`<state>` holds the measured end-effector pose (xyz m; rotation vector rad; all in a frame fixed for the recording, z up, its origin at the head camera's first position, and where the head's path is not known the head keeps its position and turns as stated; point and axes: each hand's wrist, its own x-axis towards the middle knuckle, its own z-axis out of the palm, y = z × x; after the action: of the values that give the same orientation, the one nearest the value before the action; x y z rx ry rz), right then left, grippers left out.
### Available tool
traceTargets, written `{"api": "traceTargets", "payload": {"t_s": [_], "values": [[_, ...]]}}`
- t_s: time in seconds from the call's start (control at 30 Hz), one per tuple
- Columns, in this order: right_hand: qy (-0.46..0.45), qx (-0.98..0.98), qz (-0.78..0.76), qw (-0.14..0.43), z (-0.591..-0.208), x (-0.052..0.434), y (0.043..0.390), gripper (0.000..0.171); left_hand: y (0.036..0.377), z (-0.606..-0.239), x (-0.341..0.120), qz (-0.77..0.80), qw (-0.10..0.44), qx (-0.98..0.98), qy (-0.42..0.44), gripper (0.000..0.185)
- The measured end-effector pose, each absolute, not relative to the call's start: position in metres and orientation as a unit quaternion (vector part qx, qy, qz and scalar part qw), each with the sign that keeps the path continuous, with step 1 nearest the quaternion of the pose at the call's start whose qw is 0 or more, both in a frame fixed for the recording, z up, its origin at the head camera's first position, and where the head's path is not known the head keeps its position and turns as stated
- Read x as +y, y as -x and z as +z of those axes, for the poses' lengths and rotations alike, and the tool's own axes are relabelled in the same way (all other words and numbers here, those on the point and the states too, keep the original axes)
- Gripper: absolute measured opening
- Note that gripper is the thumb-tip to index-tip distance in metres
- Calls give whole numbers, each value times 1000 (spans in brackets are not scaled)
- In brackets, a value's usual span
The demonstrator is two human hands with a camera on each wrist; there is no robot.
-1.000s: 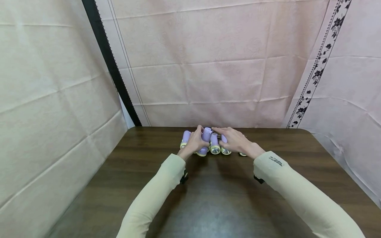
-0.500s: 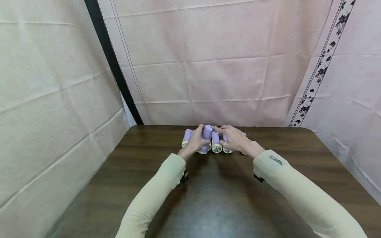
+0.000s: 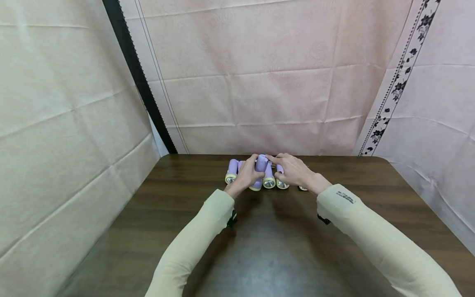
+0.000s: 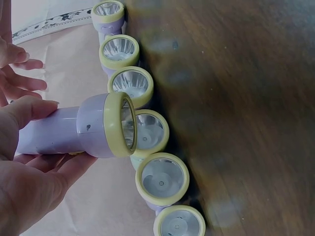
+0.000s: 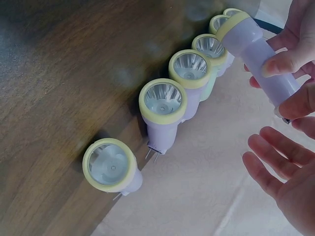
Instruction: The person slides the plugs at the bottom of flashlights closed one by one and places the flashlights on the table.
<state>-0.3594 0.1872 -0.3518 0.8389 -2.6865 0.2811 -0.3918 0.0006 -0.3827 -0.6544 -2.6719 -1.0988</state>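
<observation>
My left hand [image 3: 245, 175] grips a lilac flashlight [image 3: 260, 168] with a yellow lens ring, thumb on top and fingers under its barrel [image 4: 59, 132]. It is lifted just above a row of several matching flashlights [image 3: 269, 178] that lie side by side with their lenses toward me [image 4: 147, 132]. My right hand [image 3: 293, 171] is spread, fingers straight, at the rear end of the held flashlight [image 5: 261, 54], over the row's right part. In the right wrist view its fingers [image 5: 268, 157] hold nothing and stand a little apart from the barrel.
The row lies along the far edge of a dark wooden table [image 3: 267, 247], against a pink cloth backdrop [image 3: 259, 103]. One flashlight [image 5: 112, 169] lies at the row's right end, another [image 3: 231, 170] at its left end. Cloth walls close in both sides.
The left hand has kept hold of the flashlight and shifted it slightly up and to the right. The right hand stays spread beside it.
</observation>
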Motion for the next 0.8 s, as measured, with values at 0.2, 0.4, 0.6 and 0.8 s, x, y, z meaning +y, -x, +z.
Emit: {"api": "traceTargets", "payload": {"t_s": [0.2, 0.4, 0.6, 0.8], "values": [[-294, -936, 106, 164, -351, 187, 358, 64, 391, -381, 2, -374, 86, -897, 220, 54], [-289, -936, 115, 164, -352, 186, 358, 64, 389, -380, 2, -377, 72, -896, 222, 54], [-283, -938, 125, 158, -351, 184, 357, 65, 387, -379, 3, -376, 73, -894, 231, 54], [-281, -939, 141, 139, -351, 184, 358, 66, 387, -378, 2, -373, 66, -895, 235, 55]]}}
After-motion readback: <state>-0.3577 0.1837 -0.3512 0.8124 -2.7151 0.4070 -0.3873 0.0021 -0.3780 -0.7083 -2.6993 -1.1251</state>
